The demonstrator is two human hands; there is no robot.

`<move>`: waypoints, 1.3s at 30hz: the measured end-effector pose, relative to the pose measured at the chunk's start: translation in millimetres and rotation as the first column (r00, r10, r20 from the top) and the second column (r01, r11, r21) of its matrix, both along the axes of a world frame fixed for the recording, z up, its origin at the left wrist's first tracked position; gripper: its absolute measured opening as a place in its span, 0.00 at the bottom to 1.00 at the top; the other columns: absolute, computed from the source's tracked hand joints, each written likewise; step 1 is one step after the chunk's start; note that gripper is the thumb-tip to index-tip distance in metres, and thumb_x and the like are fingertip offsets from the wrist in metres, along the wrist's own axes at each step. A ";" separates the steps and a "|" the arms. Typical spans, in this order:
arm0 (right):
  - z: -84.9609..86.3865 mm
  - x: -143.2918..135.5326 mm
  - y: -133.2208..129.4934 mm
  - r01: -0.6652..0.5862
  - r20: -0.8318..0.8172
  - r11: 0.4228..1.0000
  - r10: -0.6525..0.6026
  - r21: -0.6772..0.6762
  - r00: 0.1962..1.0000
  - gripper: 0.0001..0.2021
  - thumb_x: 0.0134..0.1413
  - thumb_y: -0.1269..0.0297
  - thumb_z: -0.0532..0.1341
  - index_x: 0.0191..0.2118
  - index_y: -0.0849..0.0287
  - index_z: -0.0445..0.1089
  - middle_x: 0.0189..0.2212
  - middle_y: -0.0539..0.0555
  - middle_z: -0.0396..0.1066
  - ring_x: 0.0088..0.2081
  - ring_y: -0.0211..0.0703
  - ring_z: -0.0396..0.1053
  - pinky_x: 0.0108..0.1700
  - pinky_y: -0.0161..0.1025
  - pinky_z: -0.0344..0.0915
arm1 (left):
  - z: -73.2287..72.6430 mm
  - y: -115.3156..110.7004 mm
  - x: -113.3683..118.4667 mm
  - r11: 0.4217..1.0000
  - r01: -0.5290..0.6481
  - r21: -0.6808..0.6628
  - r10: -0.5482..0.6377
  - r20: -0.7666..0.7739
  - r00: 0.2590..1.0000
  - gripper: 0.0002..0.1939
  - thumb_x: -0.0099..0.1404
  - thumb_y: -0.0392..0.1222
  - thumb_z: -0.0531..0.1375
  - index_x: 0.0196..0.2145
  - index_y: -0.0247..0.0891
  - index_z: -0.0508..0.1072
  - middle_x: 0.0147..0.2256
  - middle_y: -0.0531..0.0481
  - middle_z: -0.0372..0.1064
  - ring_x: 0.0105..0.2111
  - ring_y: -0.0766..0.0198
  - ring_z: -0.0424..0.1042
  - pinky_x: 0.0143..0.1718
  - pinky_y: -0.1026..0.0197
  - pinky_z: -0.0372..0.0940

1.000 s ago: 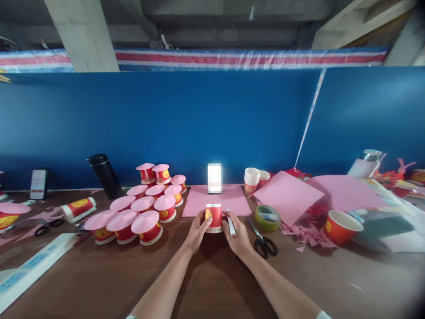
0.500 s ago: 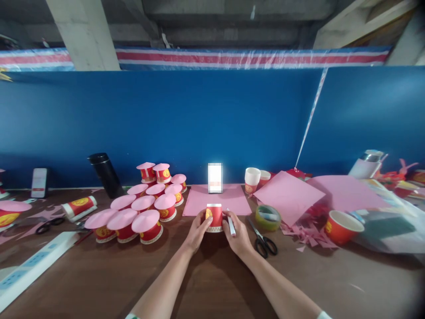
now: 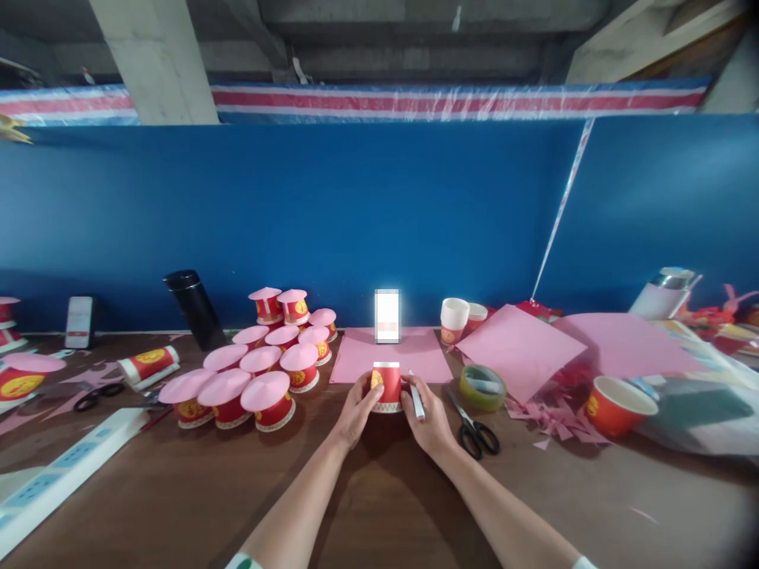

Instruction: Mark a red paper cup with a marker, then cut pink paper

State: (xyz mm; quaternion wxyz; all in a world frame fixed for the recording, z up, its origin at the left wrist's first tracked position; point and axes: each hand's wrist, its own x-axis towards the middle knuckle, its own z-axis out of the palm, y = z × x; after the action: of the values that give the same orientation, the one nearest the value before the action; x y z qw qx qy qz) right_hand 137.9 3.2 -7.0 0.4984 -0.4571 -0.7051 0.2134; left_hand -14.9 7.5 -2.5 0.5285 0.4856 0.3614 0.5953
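Observation:
A red paper cup (image 3: 389, 385) with a yellow emblem stands upside down on the brown table, a patterned white band round its lower edge. My left hand (image 3: 357, 409) is closed on the cup's left side, thumb on its front. On the other side, my right hand (image 3: 428, 417) grips a white marker (image 3: 417, 397), slanting up between thumb and fingers. The fingertips of that hand reach the cup's right edge; whether they press on it I cannot tell. Behind the cup lie pink paper sheets (image 3: 354, 352), with a phone (image 3: 387, 316) propped upright on them, its screen blurred.
Several red cups with pink cone tops (image 3: 266, 391) stand at left, near a black bottle (image 3: 194, 310) and a white power strip (image 3: 71, 474). To the right are scissors (image 3: 477, 437), a tape roll (image 3: 483, 388), paper scraps (image 3: 557, 423) and an orange-red cup (image 3: 620, 407).
The whole view has shifted slightly, so everything appears a little further right. Both hands keep their hold, and the cup and marker stay in the same position relative to them.

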 end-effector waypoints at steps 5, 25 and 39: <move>1.4 -0.6 -2.9 0.022 0.010 1.000 -0.023 0.012 1.000 0.14 0.54 0.67 0.52 0.47 0.57 0.64 0.42 0.54 0.71 0.41 0.43 0.70 0.43 0.37 0.66 | 0.5 0.0 -0.4 0.999 0.027 0.027 -0.027 -0.005 1.000 0.20 0.55 0.45 0.60 0.45 0.35 0.68 0.43 0.43 0.69 0.44 0.55 0.67 0.45 0.56 0.61; -8.6 -8.0 -4.8 0.127 0.246 0.972 -0.175 0.200 0.953 0.16 0.52 0.71 0.51 0.48 0.60 0.61 0.38 0.56 0.71 0.38 0.44 0.71 0.42 0.40 0.67 | 7.2 -2.0 -7.4 0.993 0.047 -0.107 -0.005 0.368 0.930 0.17 0.50 0.51 0.62 0.33 0.36 0.68 0.25 0.53 0.69 0.27 0.63 0.71 0.30 0.63 0.63; -9.7 -6.3 -3.8 0.067 0.200 0.982 -0.102 0.174 0.974 0.17 0.52 0.71 0.51 0.49 0.59 0.59 0.42 0.58 0.69 0.43 0.45 0.69 0.46 0.43 0.66 | 5.0 0.3 -8.1 0.990 0.049 -0.130 0.004 0.376 0.927 0.16 0.52 0.51 0.62 0.32 0.37 0.66 0.27 0.52 0.69 0.27 0.65 0.69 0.28 0.65 0.60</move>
State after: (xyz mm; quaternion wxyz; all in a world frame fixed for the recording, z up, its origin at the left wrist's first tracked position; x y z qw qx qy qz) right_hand 131.6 -0.5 -16.7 0.4668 -0.4636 -0.7485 0.0832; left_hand -23.0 7.8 2.5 0.6266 0.3295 0.2880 0.6449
